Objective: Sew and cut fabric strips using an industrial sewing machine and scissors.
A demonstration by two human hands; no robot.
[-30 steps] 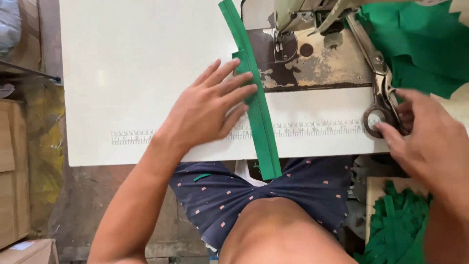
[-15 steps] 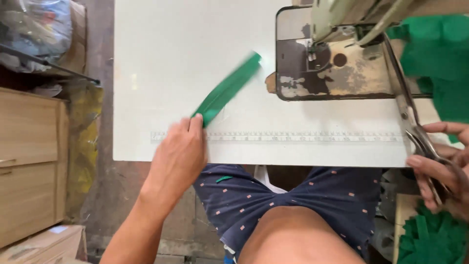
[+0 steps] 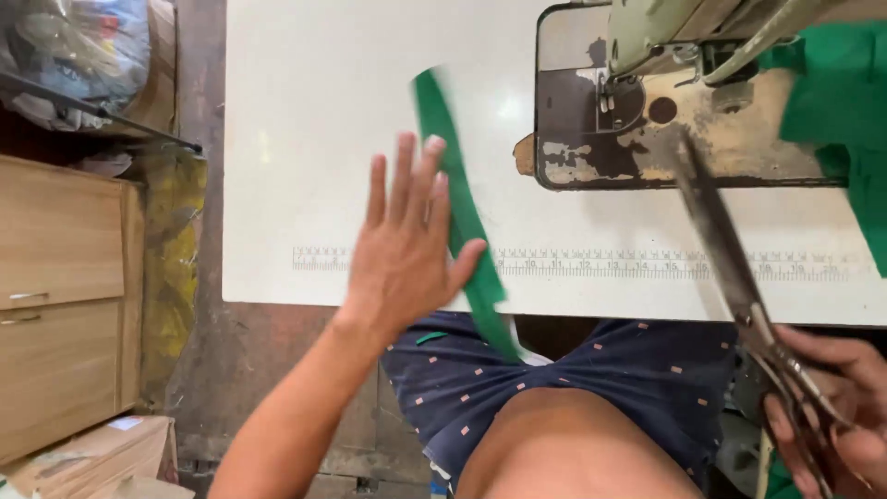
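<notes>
On table [image 3: 305,111]: one green strip [image 3: 462,222], one scissors [image 3: 730,268].

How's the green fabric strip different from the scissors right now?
The green fabric strip is soft and flat on the white table, under the left hand; the scissors are rigid dark metal, raised and gripped by the right hand. Both are long, narrow and lie diagonally.

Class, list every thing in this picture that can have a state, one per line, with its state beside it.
Left hand: open, fingers spread, flat on the strip.
Green strip: lying on the table, its near end hanging over the edge.
Right hand: gripping the scissors' handles.
Scissors: lifted over the table, blades look closed but blurred.
Sewing machine: nothing visible under the needle.
Cabinet drawers: shut.
</notes>
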